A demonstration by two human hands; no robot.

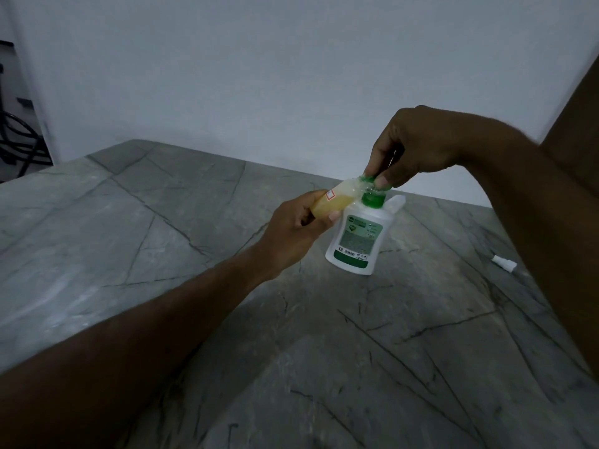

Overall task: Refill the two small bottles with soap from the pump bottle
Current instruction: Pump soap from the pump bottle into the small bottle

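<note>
A white pump bottle [355, 241] with a green pump head and green label stands upright on the grey stone table [136, 228]. My right hand [418, 147] is on top of it, fingers and thumb curled round the green pump head. My left hand [295, 225] grips a small clear bottle [111, 199] partly full of yellowish soap, tilted nearly flat with its open mouth at the pump's nozzle. Another small pale bottle [398, 202] peeks out behind the pump bottle; most of it is hidden.
A small white cap or tube [504, 264] lies on the table at the right, near my right forearm. A white wall stands behind the table's far edge. Dark metal furniture [16, 137] stands at the far left.
</note>
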